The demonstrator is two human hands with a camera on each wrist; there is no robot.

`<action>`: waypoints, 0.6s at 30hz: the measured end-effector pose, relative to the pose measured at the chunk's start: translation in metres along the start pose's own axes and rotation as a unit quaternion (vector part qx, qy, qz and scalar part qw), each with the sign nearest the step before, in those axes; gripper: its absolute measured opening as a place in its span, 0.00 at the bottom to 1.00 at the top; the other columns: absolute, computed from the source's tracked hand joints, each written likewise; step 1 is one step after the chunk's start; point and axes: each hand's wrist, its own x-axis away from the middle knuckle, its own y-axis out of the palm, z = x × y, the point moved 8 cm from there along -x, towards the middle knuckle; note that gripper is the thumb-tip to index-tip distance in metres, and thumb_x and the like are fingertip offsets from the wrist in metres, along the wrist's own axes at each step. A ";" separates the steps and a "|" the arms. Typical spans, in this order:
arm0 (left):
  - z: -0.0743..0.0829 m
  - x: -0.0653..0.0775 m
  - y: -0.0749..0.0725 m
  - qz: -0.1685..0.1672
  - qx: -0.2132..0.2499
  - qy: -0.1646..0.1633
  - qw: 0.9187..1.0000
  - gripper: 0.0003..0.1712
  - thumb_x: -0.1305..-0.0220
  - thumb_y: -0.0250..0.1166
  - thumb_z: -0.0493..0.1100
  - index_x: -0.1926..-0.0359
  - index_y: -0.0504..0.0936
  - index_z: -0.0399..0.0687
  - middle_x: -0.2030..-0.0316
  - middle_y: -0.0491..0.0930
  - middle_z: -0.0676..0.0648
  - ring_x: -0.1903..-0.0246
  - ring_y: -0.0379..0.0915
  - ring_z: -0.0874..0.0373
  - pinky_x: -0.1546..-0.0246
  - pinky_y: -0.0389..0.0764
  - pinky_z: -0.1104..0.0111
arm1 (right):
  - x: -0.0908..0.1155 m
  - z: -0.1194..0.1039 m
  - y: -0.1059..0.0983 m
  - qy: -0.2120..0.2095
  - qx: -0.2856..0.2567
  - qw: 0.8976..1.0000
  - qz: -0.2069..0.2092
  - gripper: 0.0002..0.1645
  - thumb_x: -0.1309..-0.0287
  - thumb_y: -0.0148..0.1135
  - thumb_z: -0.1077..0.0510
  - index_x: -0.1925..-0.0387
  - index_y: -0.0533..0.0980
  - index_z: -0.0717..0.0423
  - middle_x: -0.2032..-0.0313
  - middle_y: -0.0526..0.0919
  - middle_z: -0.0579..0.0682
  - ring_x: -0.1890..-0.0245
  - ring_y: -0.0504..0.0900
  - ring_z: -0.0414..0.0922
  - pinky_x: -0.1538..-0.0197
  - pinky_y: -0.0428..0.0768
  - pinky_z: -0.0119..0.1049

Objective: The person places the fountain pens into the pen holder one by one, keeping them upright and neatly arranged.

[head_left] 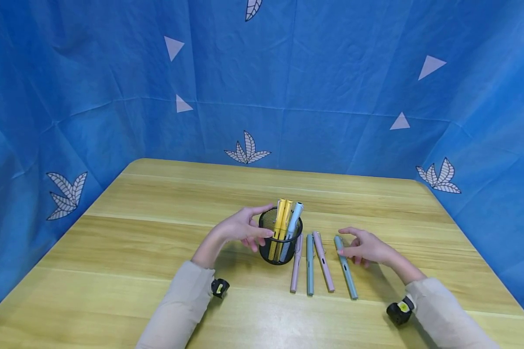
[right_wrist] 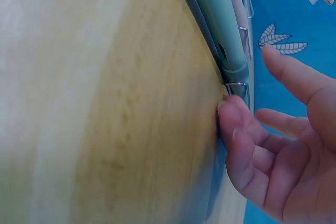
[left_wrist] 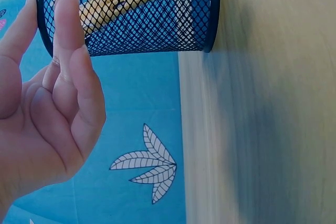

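The head view looks forward and down over the counter [head_left: 113,247]. Both wrist views sit close, turned sideways, sharing the mesh cup [left_wrist: 142,32].

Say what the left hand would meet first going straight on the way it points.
The black mesh cup, just ahead of the left hand; they may be touching, but depth leaves that unclear.

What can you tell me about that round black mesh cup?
The round black mesh cup looks like metal, with solid rims top and bottom. It stands upright on the wood-grain table, open-topped, holding two slim yellow pens and at least one light-blue pen, all poking above it. The bare left hand reaches to its left side, fingertips seemingly touching it. A pale purple pen lies close on its right; whether they touch is unclear.
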 end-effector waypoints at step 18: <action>-0.002 -0.002 0.000 -0.006 0.008 0.001 1.000 0.43 0.43 0.63 0.42 0.32 0.49 0.60 0.79 0.79 0.38 0.84 0.76 0.48 0.85 0.76 0.65 | 0.007 0.008 0.016 0.053 -0.066 0.990 -0.111 0.56 0.50 0.65 0.55 0.32 0.37 0.57 0.83 0.77 0.59 0.88 0.78 0.49 0.82 0.78 0.44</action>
